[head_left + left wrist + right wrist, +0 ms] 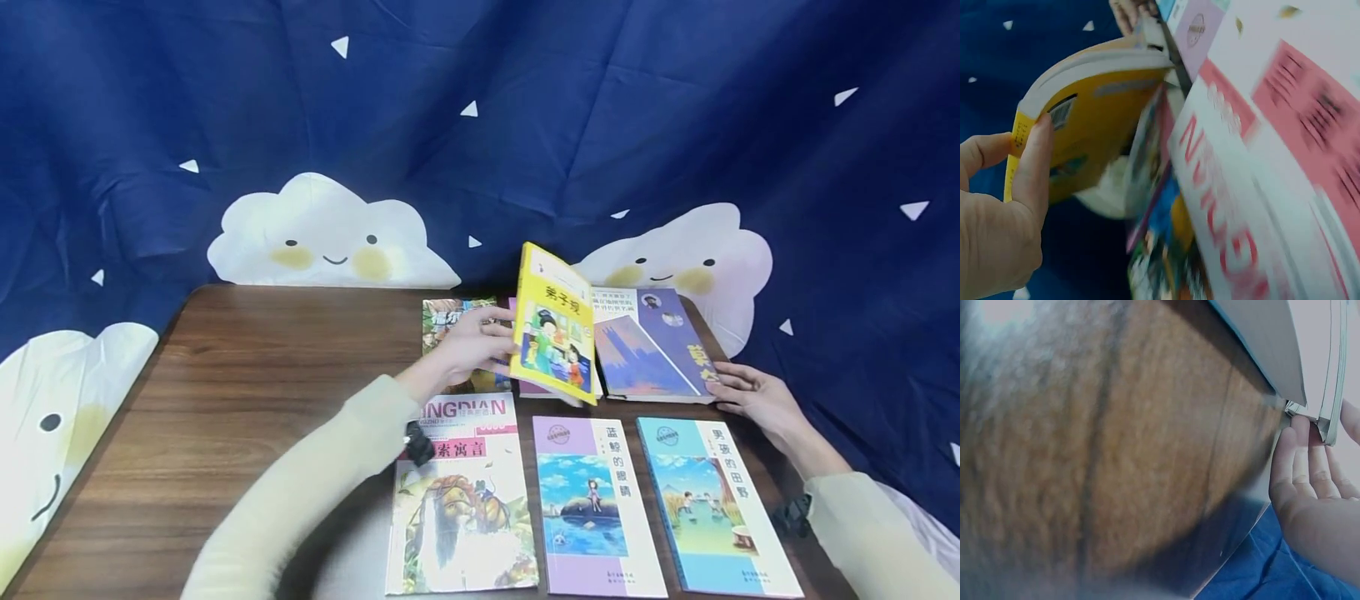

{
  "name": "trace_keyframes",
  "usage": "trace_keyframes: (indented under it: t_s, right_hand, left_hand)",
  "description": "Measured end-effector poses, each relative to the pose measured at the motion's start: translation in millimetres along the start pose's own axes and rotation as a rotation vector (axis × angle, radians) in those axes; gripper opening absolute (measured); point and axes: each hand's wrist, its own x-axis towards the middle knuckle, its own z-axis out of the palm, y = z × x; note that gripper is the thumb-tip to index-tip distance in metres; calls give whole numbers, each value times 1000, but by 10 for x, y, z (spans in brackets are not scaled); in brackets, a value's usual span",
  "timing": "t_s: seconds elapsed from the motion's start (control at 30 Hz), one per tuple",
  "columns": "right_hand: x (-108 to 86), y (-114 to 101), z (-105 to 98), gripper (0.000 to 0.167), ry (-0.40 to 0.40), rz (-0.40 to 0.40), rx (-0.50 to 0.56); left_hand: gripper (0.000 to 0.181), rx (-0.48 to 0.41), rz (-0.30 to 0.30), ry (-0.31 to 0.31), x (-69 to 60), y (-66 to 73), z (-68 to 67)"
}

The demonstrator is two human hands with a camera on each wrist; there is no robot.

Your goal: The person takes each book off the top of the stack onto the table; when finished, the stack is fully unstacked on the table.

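My left hand (472,342) holds a yellow book (557,333) by its spine edge, tilted up above the back row; in the left wrist view fingers and thumb pinch the yellow book (1094,125). Under it lies a pink-purple book (531,389), partly covered. At the back right, the fingers of my right hand (765,404) touch the lower right edge of a purple book (651,354) with a painting on its cover. The right wrist view shows the right hand (1316,487) with its fingertips against the book edges.
A colourful book (487,382) lies at the back, left of the pink-purple one. In front are a white magazine (462,500), a lilac-and-white book (596,508) and a blue-and-white book (716,508). The wooden table (225,400) meets a dark blue cloth (480,167) behind.
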Motion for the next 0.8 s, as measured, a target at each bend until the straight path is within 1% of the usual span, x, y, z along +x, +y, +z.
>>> trace_keyframes:
  t_s: [0.13, 0.23, 0.4, 0.5, 0.53, 0.63, 0.77, 0.8]
  right_hand:
    - [0, -7, 5, 50, -3, 5, 12]
    - [2, 3, 5, 49, 0, 1, 9]
    - [-6, 5, 3, 45, -9, 11, 73]
    - [-9, -5, 5, 47, -13, 12, 78]
    - [-9, -8, 6, 48, -13, 9, 59]
    - [-8, -9, 6, 48, -12, 13, 64]
    - [-3, -9, 6, 43, -9, 14, 108]
    - [-2, -11, 8, 43, -7, 10, 104]
  left_hand:
    - [60, -11, 13, 28, -272, 56, -374]
    - [63, 6, 36, 38, -481, 79, -684]
    - [66, 37, 77, 51, -813, 66, -1237]
    - [67, 59, 73, 82, -968, 26, -1535]
    - [67, 67, 69, 92, -1010, 9, -1627]
    - [68, 88, 52, 128, -1102, -50, -1879]
    - [67, 107, 30, 156, -1143, -134, -2181]
    - [67, 113, 22, 163, -1145, -154, -2250]
